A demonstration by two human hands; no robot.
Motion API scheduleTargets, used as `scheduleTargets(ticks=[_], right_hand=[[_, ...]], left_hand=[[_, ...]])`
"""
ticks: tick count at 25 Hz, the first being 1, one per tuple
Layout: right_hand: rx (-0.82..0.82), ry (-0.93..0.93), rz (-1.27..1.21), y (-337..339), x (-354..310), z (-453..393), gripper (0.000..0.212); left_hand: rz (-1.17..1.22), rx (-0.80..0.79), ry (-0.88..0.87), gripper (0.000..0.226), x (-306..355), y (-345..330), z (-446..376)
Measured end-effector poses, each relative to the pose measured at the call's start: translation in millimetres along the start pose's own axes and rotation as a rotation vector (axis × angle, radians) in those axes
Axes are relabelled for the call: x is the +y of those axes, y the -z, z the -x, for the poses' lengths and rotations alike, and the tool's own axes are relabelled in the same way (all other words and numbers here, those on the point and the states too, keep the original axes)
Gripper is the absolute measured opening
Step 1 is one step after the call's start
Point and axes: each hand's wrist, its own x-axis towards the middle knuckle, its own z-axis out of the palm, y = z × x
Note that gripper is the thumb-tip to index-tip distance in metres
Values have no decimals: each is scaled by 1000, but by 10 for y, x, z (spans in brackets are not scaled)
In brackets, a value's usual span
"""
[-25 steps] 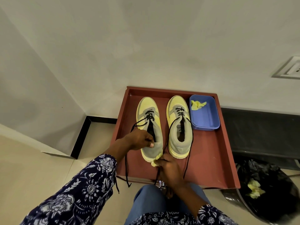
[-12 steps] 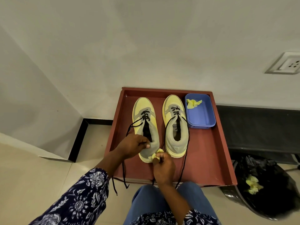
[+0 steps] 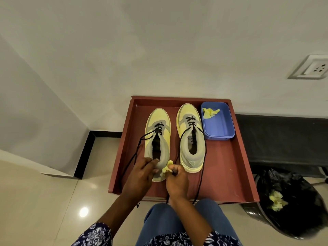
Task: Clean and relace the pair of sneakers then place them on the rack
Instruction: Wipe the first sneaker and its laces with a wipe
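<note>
L hand [image 3: 142, 172] grips heel of left sneaker [image 3: 157, 139], fingers curled round collar. R hand [image 3: 176, 181] pinches yellow wipe [image 3: 166, 168] vs. same heel. Both sneakers in red tray [image 3: 230, 174], toes far; right sneaker [image 3: 190, 137] untouched. Prob. light, soft mesh upper, stiffer sole; best held at heel/collar. Laces [image 3: 134, 157] limp, trailing over near edge, snag risk. Count: 2 sneakers, 1 blue tub [image 3: 219, 129] far right w/ 1 wipe [image 3: 210, 111], 1 bin bag [image 3: 292, 201].

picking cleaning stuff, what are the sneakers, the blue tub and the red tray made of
Sneakers: seemingly matte yellow and grey knit or mesh fabric, paler sole that looks like rubber or foam. Blue tub: likely plastic, smooth with rounded moulded corners. Red tray: probably painted wood or board, flat with square edges.
</note>
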Motion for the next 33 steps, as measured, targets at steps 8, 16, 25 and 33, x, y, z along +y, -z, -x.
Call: scheduleTargets(ticks=[8,16,25,33], right_hand=[[-41,85,65,-78,-201,-241,41],[-128,120,118,-50,67,-116,36],[-117,214,261,-113,-243,-297,44],[-186,449,465,-142,-378,-331,49]], left_hand=[[56,100,68,26,76,-85,46],[397,-3,946,47,235,50,-397],[264,-100,919,31,130,68,-443],[249,-41,919,31,138,44,-400]])
